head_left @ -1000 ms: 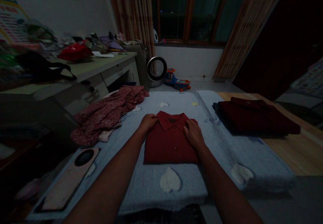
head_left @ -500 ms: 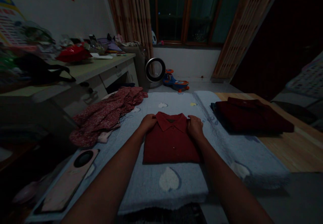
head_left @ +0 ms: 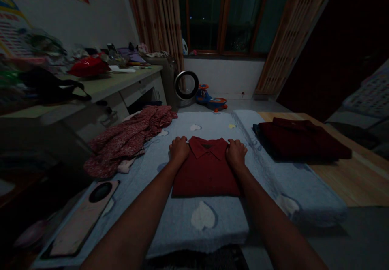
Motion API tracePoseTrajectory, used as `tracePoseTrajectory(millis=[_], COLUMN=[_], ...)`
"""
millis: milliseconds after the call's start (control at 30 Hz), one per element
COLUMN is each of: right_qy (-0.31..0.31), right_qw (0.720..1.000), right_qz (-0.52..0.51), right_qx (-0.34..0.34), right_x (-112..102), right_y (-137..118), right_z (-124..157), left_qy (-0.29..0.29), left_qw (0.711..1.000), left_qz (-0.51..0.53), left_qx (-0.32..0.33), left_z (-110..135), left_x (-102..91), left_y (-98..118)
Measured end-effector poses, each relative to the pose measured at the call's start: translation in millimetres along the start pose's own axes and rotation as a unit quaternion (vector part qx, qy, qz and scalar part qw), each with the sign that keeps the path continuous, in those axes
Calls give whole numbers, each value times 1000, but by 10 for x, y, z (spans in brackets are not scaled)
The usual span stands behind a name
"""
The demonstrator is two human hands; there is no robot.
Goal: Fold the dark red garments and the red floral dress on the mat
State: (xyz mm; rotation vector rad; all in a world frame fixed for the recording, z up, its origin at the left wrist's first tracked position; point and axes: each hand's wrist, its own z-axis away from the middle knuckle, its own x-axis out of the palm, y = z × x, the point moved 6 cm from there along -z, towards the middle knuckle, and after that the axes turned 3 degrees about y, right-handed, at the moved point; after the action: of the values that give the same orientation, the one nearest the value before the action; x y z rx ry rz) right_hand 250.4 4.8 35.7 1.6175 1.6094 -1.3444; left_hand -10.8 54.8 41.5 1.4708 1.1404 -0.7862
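A folded red collared shirt [head_left: 206, 178] lies flat on a light blue cloth [head_left: 220, 221] with heart patterns, its collar at the far end. My left hand [head_left: 179, 150] is closed at the shirt's left shoulder, fingers curled over the edge beside the collar. On the opposite shoulder, my right hand [head_left: 236, 153] grips in the same way, knuckles up. Thumbs and pinched fabric are partly hidden.
A crumpled red patterned garment [head_left: 130, 140] lies to the left, with a pink phone [head_left: 83, 219] nearer me. Folded dark red clothing [head_left: 304, 140] is stacked at right, by a wooden board [head_left: 361, 181]. A cluttered desk [head_left: 121, 81] stands at back left.
My left hand has turned so that its knuckles and curled fingers show more, still at the left shoulder. My right hand has barely shifted; the shirt stays in place.
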Motion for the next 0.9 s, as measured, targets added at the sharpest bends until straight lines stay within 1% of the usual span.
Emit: tracePoseTrajectory(millis=[67,100,133,167,233,267,300,333,367,433,500,600,667,733,833,900], right_qy=[38,48,48,40,9,-12,-32,-50,-67,-93,-98,-71,-40,-25,-43,-56], right_qw=[999,999,998,998,997,996,994,992,991,988,988,991,993,992,982,978], right_qz=[-2,-6,-11,-16,-29,-38,-48,-59,-68,-74,-76,-93,-106,-120,-153,-154], right_qx=[-10,-16,-26,-38,-65,-79,-89,-95,-97,-94,-88,-65,-18,41,106,125], right_x=[-80,-113,-133,-139,-113,-82,-46,-7,33,102,131,112,89,99,170,203], right_y=[-38,-60,-84,-111,-161,-180,-190,-188,-174,-115,-24,154,305,443,534,524], right_z=[46,78,116,159,251,296,335,366,388,396,355,221,113,26,-52,-85], left_qy=[35,52,66,66,31,4,-28,-61,-93,-141,-159,-164,-174,-170,-148,-155], left_qw=[999,999,997,995,984,974,965,958,953,949,949,948,948,948,945,940], left_qz=[-7,-5,1,10,28,34,35,34,33,31,31,32,32,32,45,51], left_qx=[1,14,39,77,176,226,259,278,286,280,272,269,266,266,289,300], left_z=[87,154,238,336,569,692,801,888,953,1012,1008,965,940,913,878,866], left_x=[-160,-238,-301,-333,-296,-238,-159,-68,22,172,246,250,226,188,159,209], left_y=[101,180,276,390,628,731,799,837,850,823,781,764,798,874,1034,1107])
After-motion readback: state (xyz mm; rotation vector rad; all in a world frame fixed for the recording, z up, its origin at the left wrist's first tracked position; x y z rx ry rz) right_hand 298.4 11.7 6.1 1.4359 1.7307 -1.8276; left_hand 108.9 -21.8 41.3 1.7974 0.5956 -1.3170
